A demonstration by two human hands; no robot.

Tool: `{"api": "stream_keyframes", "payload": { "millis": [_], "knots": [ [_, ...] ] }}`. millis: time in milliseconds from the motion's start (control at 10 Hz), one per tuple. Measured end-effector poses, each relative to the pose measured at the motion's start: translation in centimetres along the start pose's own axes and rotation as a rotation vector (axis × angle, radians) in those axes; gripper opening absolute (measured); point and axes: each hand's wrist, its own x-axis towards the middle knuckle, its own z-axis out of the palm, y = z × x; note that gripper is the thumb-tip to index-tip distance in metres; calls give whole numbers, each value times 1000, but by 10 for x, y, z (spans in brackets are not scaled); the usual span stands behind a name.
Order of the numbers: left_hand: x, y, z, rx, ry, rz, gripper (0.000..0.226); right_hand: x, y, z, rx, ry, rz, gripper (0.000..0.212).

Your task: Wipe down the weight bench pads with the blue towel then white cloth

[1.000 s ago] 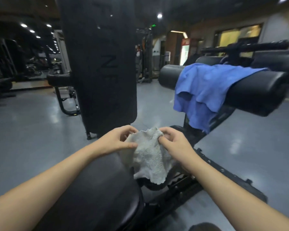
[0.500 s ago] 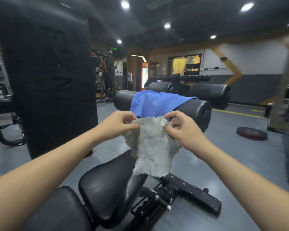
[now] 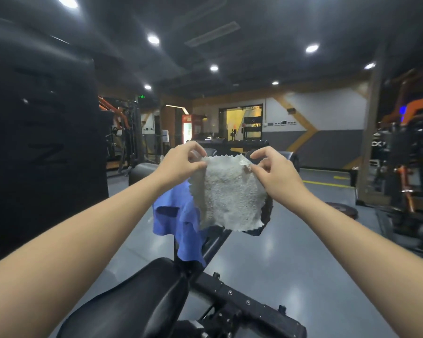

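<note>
White and nubbly, the cloth (image 3: 230, 193) hangs spread in the air in front of me, over the bench, pinched by its two top corners. My left hand (image 3: 181, 163) grips the left corner between thumb and fingers; my right hand (image 3: 274, 170) nips the right corner the same way, other fingers lifted. Behind the cloth, the blue towel (image 3: 178, 223) is draped over a black roller pad (image 3: 142, 173); the cloth hides the towel's right part and most of the roller, so I cannot tell how far the towel reaches. Below the cloth, the black seat pad (image 3: 137, 301) is cut off by the bottom edge, with the bench's metal frame (image 3: 249, 303) beside it to the right. Left of the cloth, a big dark punching bag (image 3: 42, 142) fills the side, its lettering too dim to read. Right of the cloth, a weight plate (image 3: 344, 209) on the floor shows only partly behind my forearm. Machines farther right are blurred.
</note>
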Motion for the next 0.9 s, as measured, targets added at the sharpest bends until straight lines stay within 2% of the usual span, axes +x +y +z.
{"api": "stream_keyframes", "payload": {
  "millis": [200, 600, 900],
  "knots": [
    [38, -4, 33, -16, 49, -6, 15, 28, 22, -5, -49, 15, 39, 8],
    [62, -21, 82, 7, 12, -3, 18, 38, 65, 3, -208, -17, 138, 10],
    [49, -24, 79, -63, 19, -2, 24, 39, 65, 8, -289, 41, 80, 15]
  ]
}}
